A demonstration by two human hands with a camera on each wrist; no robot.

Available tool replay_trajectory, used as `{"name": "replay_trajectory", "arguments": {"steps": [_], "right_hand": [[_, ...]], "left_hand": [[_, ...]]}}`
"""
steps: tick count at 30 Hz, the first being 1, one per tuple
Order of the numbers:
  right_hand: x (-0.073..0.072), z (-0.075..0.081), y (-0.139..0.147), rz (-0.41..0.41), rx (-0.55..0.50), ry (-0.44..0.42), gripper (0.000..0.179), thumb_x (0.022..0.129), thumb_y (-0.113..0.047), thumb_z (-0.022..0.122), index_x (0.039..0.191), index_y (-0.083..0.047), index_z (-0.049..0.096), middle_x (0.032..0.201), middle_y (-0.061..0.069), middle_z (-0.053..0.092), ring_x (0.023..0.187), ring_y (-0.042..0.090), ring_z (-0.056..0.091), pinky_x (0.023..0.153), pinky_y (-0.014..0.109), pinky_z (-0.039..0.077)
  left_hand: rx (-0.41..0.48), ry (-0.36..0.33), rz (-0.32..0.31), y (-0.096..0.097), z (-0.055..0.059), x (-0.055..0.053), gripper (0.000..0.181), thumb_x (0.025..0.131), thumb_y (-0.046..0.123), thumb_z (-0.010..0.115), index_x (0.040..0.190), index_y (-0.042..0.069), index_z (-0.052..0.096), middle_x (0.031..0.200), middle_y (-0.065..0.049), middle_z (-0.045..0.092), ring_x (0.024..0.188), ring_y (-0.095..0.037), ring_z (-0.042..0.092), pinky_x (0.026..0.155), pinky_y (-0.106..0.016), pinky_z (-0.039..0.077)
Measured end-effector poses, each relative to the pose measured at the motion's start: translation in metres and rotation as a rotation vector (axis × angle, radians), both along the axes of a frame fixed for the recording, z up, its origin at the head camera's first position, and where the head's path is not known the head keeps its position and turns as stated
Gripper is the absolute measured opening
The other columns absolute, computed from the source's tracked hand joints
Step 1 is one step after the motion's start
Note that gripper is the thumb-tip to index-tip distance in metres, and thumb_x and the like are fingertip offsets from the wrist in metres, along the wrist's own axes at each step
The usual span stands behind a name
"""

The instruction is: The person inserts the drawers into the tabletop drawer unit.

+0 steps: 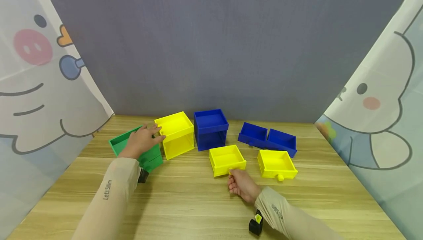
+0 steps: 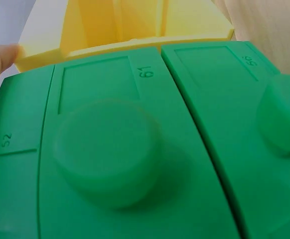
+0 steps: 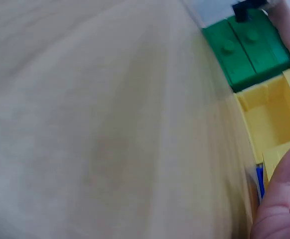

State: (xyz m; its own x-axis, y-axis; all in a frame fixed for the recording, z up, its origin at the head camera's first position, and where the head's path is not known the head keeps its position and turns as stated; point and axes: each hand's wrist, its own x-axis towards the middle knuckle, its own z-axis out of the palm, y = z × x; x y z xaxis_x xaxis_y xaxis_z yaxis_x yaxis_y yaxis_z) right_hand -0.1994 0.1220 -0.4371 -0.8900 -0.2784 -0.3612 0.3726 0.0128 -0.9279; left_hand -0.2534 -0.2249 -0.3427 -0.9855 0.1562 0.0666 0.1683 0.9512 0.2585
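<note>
My left hand (image 1: 140, 141) reaches over a green drawer box (image 1: 152, 161), its fingers at the left upper edge of a yellow cabinet (image 1: 178, 146). That cabinet's front is an open cavity with a shallow tray on top. In the left wrist view, green drawer fronts (image 2: 100, 84) with round knobs fill most of the frame, and a fingertip touches the yellow cabinet. My right hand (image 1: 242, 186) pinches the front knob of a yellow drawer (image 1: 227, 157), in front of the blue cabinet. In the right wrist view, the thumb (image 3: 284, 184) partly covers this drawer.
A blue cabinet (image 1: 211, 135) with an open front stands right of the yellow cabinet. Two blue drawers (image 1: 253, 133) lie further right, with a second yellow drawer (image 1: 277, 163) nearer. Everything is on a wooden table (image 1: 191, 210) before a grey backdrop (image 1: 211, 49).
</note>
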Motion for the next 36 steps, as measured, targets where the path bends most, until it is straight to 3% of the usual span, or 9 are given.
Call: {"name": "replay_trajectory", "arguments": {"steps": [9, 20, 36], "right_hand": [[0.007, 0.002, -0.014, 0.153, -0.007, 0.081, 0.022, 0.102, -0.018, 0.036, 0.086, -0.006, 0.046, 0.066, -0.001, 0.052, 0.052, 0.004, 0.049, 0.049, 0.018, 0.047], [0.005, 0.004, -0.053, 0.208, -0.003, 0.086, 0.02, 0.101, -0.015, 0.038, 0.086, -0.005, 0.048, 0.066, 0.0, 0.052, 0.051, 0.006, 0.049, 0.048, 0.018, 0.046], [0.003, 0.005, -0.079, 0.249, 0.018, 0.09, 0.022, 0.101, -0.014, 0.037, 0.083, -0.007, 0.047, 0.065, 0.001, 0.052, 0.051, 0.008, 0.048, 0.048, 0.018, 0.045]], "left_hand": [[0.03, 0.001, -0.005, -0.001, -0.001, 0.001, 0.058, 0.097, 0.039, 0.054, 0.141, 0.001, 0.046, 0.146, -0.02, 0.039, 0.137, -0.05, 0.02, 0.099, -0.07, 0.025], [0.065, -0.013, -0.001, 0.001, 0.001, 0.004, 0.058, 0.098, 0.038, 0.053, 0.142, 0.002, 0.044, 0.147, -0.02, 0.036, 0.138, -0.049, 0.019, 0.1, -0.07, 0.021], [0.099, 0.003, -0.011, 0.0, -0.001, 0.004, 0.056, 0.098, 0.034, 0.054, 0.141, 0.0, 0.046, 0.147, -0.021, 0.036, 0.136, -0.051, 0.018, 0.099, -0.072, 0.022]]}}
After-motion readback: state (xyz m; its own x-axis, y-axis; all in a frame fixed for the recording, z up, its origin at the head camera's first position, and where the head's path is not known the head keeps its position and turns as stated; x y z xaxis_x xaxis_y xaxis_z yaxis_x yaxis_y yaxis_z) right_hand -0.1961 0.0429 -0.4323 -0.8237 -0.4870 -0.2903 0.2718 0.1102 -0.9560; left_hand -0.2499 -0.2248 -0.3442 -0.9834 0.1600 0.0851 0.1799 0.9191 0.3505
